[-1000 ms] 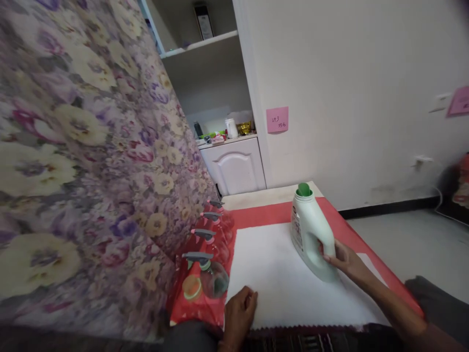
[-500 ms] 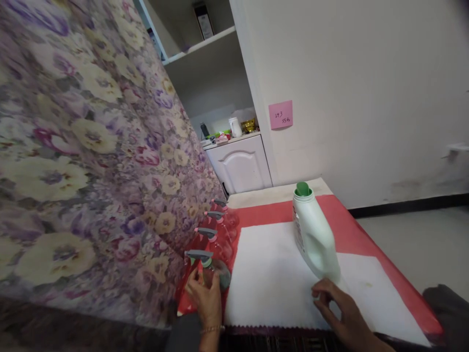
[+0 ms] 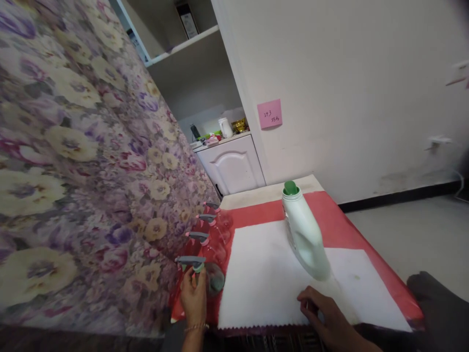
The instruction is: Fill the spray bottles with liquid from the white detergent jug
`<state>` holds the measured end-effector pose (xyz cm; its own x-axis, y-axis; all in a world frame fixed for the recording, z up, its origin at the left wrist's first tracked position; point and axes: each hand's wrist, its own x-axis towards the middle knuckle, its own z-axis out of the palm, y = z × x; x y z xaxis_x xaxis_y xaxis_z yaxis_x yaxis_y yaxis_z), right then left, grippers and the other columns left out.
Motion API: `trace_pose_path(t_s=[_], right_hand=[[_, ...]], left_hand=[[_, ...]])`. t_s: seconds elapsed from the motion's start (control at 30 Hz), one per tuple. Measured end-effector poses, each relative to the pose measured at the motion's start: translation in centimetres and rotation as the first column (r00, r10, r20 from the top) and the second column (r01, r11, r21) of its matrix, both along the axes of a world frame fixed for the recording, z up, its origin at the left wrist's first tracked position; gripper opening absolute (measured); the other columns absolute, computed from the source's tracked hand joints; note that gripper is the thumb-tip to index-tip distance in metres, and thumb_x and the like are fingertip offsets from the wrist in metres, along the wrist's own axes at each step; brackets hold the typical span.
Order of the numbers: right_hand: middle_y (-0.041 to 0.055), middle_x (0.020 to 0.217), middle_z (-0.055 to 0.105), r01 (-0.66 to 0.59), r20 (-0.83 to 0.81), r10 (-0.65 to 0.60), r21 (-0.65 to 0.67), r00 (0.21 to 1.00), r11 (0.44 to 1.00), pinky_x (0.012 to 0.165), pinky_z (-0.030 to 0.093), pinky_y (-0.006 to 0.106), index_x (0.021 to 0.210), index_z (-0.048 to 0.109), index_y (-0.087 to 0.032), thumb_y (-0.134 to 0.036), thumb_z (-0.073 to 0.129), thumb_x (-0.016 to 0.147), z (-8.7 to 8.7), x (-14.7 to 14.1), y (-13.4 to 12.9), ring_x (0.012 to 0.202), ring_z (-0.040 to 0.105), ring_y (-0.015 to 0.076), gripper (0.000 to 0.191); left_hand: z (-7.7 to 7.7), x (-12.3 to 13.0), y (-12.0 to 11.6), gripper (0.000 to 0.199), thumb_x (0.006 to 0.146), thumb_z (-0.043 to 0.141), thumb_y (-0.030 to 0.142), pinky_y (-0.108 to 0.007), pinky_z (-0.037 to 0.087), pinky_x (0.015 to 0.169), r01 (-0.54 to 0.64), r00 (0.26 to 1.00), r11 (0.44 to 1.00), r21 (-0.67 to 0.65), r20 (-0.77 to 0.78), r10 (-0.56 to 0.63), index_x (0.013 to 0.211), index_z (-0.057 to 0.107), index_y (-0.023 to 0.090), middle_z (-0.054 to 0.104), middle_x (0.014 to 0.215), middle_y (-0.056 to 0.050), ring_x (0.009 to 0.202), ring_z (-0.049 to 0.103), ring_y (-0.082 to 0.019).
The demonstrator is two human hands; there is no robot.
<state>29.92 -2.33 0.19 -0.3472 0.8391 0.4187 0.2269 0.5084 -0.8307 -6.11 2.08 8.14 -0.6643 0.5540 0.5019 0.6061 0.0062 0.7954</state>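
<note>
My left hand (image 3: 194,296) is closed, thumb and fingers around the neck of the nearest spray bottle (image 3: 215,277). That bottle is clear, with a green collar and a grey trigger head. It stands at the table's left edge, and part of it is hidden behind my hand. Behind it several more clear spray bottles (image 3: 216,250) stand in a row, with pink collars and grey heads. Over the white sheet's near part, my right hand (image 3: 322,313) has its fingers curled in and the thumb close to them, with nothing visible in it. Beyond it stands a pale green jug (image 3: 309,239).
A green piece (image 3: 290,187) sits in the jug's mouth. White sheets (image 3: 256,274) lie on the red table cover (image 3: 340,220). A floral curtain (image 3: 91,195) hangs close on the left. Behind are a white cabinet (image 3: 234,164) and a wall with a pink note (image 3: 270,114).
The view has swung slightly right, so the table and bottles appear further left. My left hand has moved up to the bottle's neck. My right hand stays curled near the jug.
</note>
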Motion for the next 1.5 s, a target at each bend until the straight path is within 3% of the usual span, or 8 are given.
trace_pose_path(t_s=[0.13, 0.27, 0.4, 0.6, 0.83, 1.0, 1.13, 1.5], right_hand=[[0.0007, 0.083, 0.062, 0.008, -0.024, -0.008, -0.024, 1.0, 1.0, 0.066, 0.05, 0.027, 0.104, 0.055, -0.024, -0.023, 0.048, 0.091, 0.5, 0.1, -0.1, 0.068, 0.059, 0.0155, 0.015], [0.0046, 0.101, 0.064, 0.012, -0.059, -0.016, -0.071, 0.998, 0.997, 0.085, 0.052, 0.034, 0.112, 0.057, -0.025, -0.024, 0.061, 0.083, 0.3, -0.1, -0.1, 0.092, 0.063, 0.0211, 0.03], [0.0115, 0.134, 0.053, -0.057, -0.128, 0.039, -0.142, 0.991, 0.988, 0.108, 0.039, 0.045, 0.133, 0.048, -0.025, -0.038, 0.077, 0.07, 0.0, -0.4, 0.2, 0.126, 0.05, 0.0312, 0.07], [0.0165, 0.146, 0.042, -0.155, -0.269, 0.071, -0.308, 0.961, 0.939, 0.114, 0.03, 0.05, 0.145, 0.033, -0.021, -0.047, 0.09, 0.046, 0.1, -0.8, 0.4, 0.136, 0.039, 0.0374, 0.117], [0.0153, 0.141, 0.049, -0.269, -0.383, 0.15, -0.28, 0.912, 0.922, 0.106, 0.038, 0.05, 0.144, 0.034, -0.023, -0.037, 0.085, 0.055, 0.9, -0.7, 0.3, 0.127, 0.048, 0.0361, 0.103], [0.0141, 0.143, 0.048, -0.377, -0.447, 0.242, -0.242, 0.861, 0.894, 0.11, 0.033, 0.048, 0.143, 0.037, -0.023, -0.055, 0.082, 0.056, 1.8, -0.6, 0.1, 0.131, 0.045, 0.0354, 0.104], [0.0163, 0.143, 0.048, -0.338, -0.414, 0.221, -0.234, 0.883, 0.911, 0.113, 0.03, 0.051, 0.144, 0.037, -0.02, -0.058, 0.081, 0.056, 1.8, -0.7, 0.0, 0.133, 0.043, 0.0364, 0.105], [0.0178, 0.144, 0.046, -0.239, -0.36, 0.127, -0.288, 0.924, 0.927, 0.113, 0.029, 0.053, 0.142, 0.036, -0.018, -0.029, 0.082, 0.051, 1.6, -0.8, -0.1, 0.134, 0.042, 0.0385, 0.102]], left_hand=[[1.1, 1.6, -1.4, 0.055, 0.069, 0.063, 0.06, -0.04, 0.052, 0.084, 0.081, 0.997, 0.997, -0.002, 0.01, -0.08, 0.105, 0.064, 0.017, 0.07, 0.095, -0.007, 0.093, 0.065, -0.027], [1.7, 6.8, -3.2, 0.048, 0.071, 0.067, 0.056, -0.038, 0.051, 0.084, 0.285, 0.958, 0.954, -0.094, 0.068, -0.28, 0.102, 0.066, 0.019, 0.071, 0.095, -0.006, 0.093, 0.065, -0.027], [1.5, 13.8, -4.5, 0.039, 0.074, 0.069, 0.048, -0.035, 0.052, 0.085, 0.55, 0.833, 0.826, -0.125, 0.159, -0.53, 0.1, 0.067, 0.019, 0.072, 0.099, -0.008, 0.095, 0.066, -0.026], [1.7, 19.7, -5.3, 0.028, 0.081, 0.065, 0.039, -0.032, 0.051, 0.085, 0.734, 0.677, 0.666, -0.134, 0.22, -0.702, 0.102, 0.067, 0.02, 0.072, 0.1, -0.007, 0.094, 0.065, -0.024], [1.8, 20.1, -5.2, 0.041, 0.075, 0.071, 0.041, -0.037, 0.047, 0.095, 0.758, 0.64, 0.635, -0.151, 0.358, -0.68, 0.11, 0.067, 0.019, 0.071, 0.111, -0.011, 0.106, 0.062, -0.03], [2.1, 19.7, -5.4, 0.045, 0.071, 0.073, 0.045, -0.038, 0.046, 0.101, 0.793, 0.555, 0.599, -0.11, 0.535, -0.637, 0.108, 0.071, 0.02, 0.07, 0.119, -0.012, 0.12, 0.057, -0.032], [1.7, 20.2, -5.5, 0.046, 0.072, 0.073, 0.047, -0.038, 0.048, 0.098, 0.772, 0.553, 0.632, -0.069, 0.565, -0.613, 0.108, 0.07, 0.019, 0.072, 0.115, -0.011, 0.114, 0.061, -0.031], [0.8, 20.7, -5.4, 0.05, 0.079, 0.069, 0.047, -0.037, 0.047, 0.099, 0.789, 0.508, 0.615, -0.014, 0.578, -0.638, 0.121, 0.064, 0.021, 0.068, 0.124, -0.011, 0.116, 0.061, -0.029]])
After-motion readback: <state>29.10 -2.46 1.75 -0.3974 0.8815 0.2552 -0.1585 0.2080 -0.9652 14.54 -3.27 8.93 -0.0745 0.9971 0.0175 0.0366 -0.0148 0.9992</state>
